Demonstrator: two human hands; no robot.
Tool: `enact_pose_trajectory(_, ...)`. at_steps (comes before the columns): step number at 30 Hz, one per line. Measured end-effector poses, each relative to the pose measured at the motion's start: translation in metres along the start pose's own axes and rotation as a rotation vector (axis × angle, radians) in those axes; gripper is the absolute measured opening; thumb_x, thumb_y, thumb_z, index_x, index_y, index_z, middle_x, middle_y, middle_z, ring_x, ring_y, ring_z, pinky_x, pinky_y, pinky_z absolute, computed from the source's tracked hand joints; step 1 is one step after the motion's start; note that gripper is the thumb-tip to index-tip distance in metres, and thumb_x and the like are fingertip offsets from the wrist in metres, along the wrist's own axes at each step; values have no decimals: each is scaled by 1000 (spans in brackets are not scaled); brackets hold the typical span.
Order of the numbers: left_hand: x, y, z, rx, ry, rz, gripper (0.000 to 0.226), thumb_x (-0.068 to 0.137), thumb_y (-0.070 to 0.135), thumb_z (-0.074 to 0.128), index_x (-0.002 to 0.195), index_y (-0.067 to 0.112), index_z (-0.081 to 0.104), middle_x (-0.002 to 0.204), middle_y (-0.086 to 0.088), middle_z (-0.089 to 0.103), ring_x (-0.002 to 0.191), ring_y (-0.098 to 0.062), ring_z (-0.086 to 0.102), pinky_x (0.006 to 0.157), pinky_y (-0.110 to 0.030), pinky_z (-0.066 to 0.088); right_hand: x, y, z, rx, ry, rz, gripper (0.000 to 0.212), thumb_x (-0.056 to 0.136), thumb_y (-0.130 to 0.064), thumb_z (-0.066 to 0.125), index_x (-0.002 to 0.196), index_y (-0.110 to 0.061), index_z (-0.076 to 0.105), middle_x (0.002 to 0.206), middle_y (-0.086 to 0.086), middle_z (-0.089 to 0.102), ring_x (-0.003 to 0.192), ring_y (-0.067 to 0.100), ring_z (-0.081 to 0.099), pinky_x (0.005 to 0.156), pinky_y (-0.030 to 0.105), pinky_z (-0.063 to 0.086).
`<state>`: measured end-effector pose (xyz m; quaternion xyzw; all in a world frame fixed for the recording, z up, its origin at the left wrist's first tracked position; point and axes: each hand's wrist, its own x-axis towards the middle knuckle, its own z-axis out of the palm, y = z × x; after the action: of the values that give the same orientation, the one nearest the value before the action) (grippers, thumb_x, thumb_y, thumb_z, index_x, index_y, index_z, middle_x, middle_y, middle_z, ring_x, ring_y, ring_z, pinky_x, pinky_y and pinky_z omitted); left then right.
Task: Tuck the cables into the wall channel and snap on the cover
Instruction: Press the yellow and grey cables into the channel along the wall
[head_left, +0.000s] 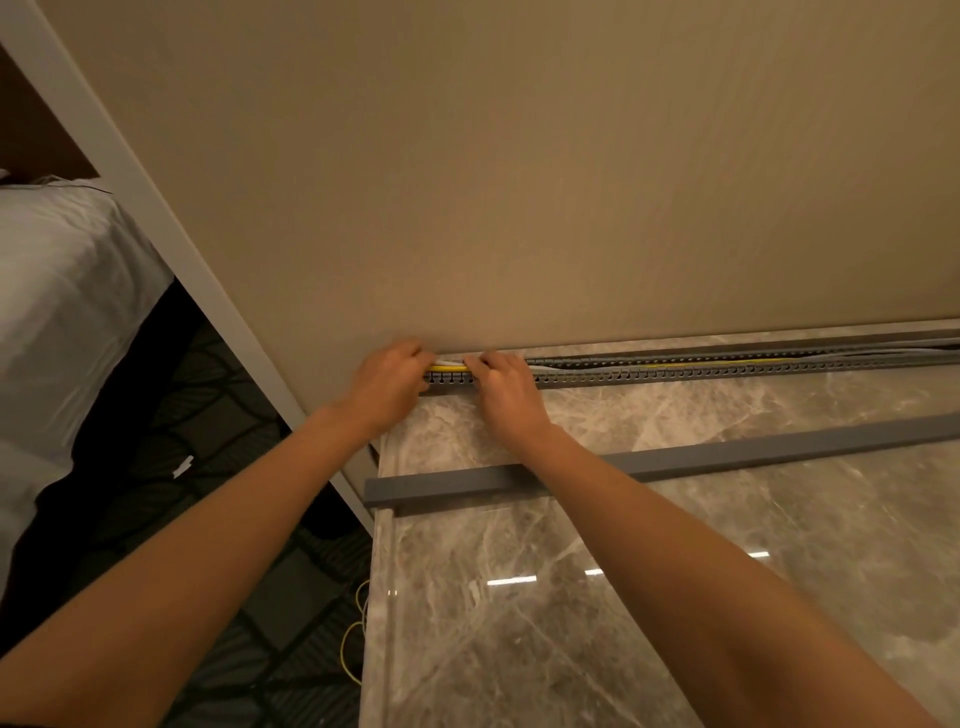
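Marble counter (675, 571) against beige wall; left hand (387, 382) and right hand (506, 389) pinch yellow-and-white cables (451, 367) into slotted grey channel (727, 366).

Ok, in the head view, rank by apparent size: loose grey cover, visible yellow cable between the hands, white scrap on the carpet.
1. Grey cover, largest.
2. Yellow cable stretch between the hands.
3. White scrap; close to the cable stretch, so that order is unsure.

No text, label, brand, number or sign can be read anywhere in this view.
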<state>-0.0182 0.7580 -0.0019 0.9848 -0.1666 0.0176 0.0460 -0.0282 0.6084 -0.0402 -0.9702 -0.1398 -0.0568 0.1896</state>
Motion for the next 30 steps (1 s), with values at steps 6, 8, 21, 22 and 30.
enact_pose_trajectory(6, 5, 11, 2, 123, -19, -48, 22, 90, 1, 52, 108, -3, 62, 114, -20, 59, 107, -35, 54, 83, -44, 47, -5, 5, -18, -6, -164, -44, 59, 91, 0, 47, 146, -2, 27, 151, 16, 33, 141, 29, 28, 118, 36, 18)
enact_pose_trajectory(8, 7, 15, 0, 148, -37, -49, 21, 90, -1, 50, 107, -3, 63, 115, -19, 59, 108, -33, 53, 83, -42, 46, -12, 9, -24, 48, -172, -31, 59, 91, 3, 46, 146, 0, 25, 153, 17, 27, 143, 29, 24, 119, 33, 17)
enact_pose_trajectory(21, -1, 34, -9, 290, -116, -58, 25, 93, -2, 45, 115, -3, 58, 122, -19, 55, 112, -33, 53, 88, -39, 48, -13, 3, -32, 44, -236, 62, 52, 88, -6, 50, 139, 1, 38, 146, 17, 33, 136, 33, 30, 114, 36, 27)
enact_pose_trajectory(22, 0, 34, -12, 265, -107, -76, 25, 92, -2, 46, 114, -4, 58, 122, -20, 55, 111, -34, 54, 88, -40, 48, -16, 5, -33, 47, -227, 58, 51, 88, -4, 50, 138, 1, 39, 146, 17, 32, 136, 33, 29, 114, 36, 28)
enact_pose_trajectory(30, 4, 44, 6, 219, -52, 0, 30, 88, -5, 49, 116, 0, 58, 122, -18, 59, 114, -33, 51, 93, -40, 44, -19, 21, -42, -68, -248, 114, 54, 84, -14, 53, 136, -6, 41, 138, 11, 45, 129, 29, 38, 112, 36, 29)
